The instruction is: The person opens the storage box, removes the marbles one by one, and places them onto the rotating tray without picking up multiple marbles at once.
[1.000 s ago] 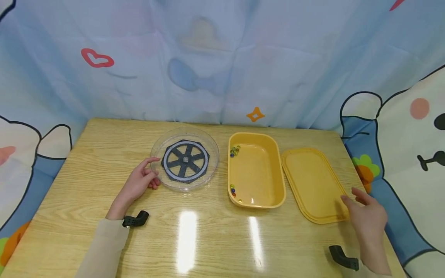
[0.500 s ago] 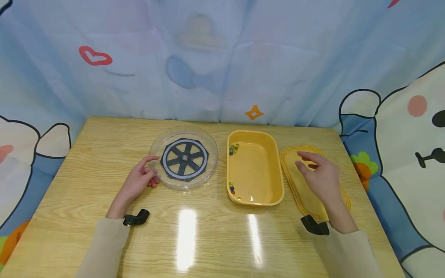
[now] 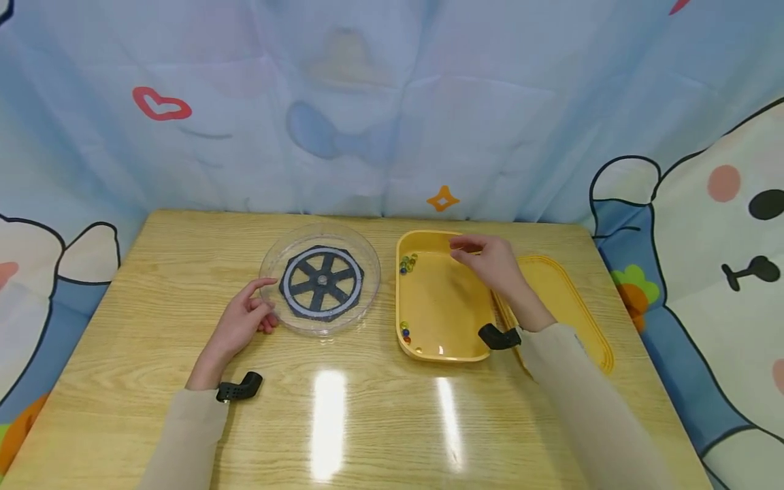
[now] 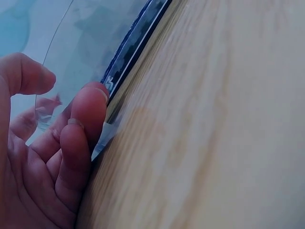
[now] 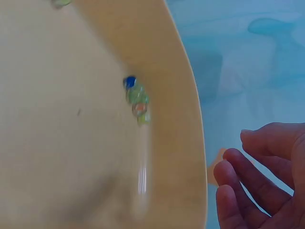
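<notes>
Marbles (image 3: 408, 263) in yellow bin (image 3: 441, 309), right hand (image 3: 491, 262) above (fingers parted), left hand (image 3: 237, 323) touching dish (image 3: 367, 303)

We're at a screened-off tabletop spot, home or studio, there's no telling! A wood-grain bench (image 3: 269, 435) runs right up to a curtain (image 3: 245, 177), pale blue and nursery-bright, wrapping round both sides: cartoon animals (image 3: 744, 231), a red heart (image 3: 171, 116), an orange star (image 3: 450, 200)! And light glares off the glossy wood in white streaks (image 3: 329, 425)!
</notes>
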The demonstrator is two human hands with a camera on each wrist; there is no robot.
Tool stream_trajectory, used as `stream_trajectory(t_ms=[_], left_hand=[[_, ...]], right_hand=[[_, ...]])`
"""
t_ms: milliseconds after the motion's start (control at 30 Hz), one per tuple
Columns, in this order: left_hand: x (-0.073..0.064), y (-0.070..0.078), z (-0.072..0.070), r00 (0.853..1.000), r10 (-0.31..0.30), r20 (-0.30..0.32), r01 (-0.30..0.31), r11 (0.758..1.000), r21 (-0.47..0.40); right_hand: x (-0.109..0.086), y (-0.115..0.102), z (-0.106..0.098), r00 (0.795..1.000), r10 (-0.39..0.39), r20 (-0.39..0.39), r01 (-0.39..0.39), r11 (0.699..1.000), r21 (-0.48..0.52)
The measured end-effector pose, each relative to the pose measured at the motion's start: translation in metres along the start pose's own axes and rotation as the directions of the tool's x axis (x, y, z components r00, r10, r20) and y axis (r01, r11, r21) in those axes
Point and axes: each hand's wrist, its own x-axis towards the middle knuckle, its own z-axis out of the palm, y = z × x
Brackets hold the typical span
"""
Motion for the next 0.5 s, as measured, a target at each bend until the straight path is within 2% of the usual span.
stream_trajectory(t_ms=[300, 500], left_hand=[[-0.001, -0.001, 0.000, 1.000, -0.019, -0.007, 0.019, 1.000, 0.005], [-0.003, 0.001, 0.001, 1.000, -0.020, -0.007, 0.020, 1.000, -0.002]], right_hand=[[0.027, -0.007, 0.028, 0.993, 0.059, 0.099, -0.068, 0.994, 0.090], [0.036, 0.000, 0.047, 0.987, 0.071, 0.142, -0.076, 0.997, 0.028]])
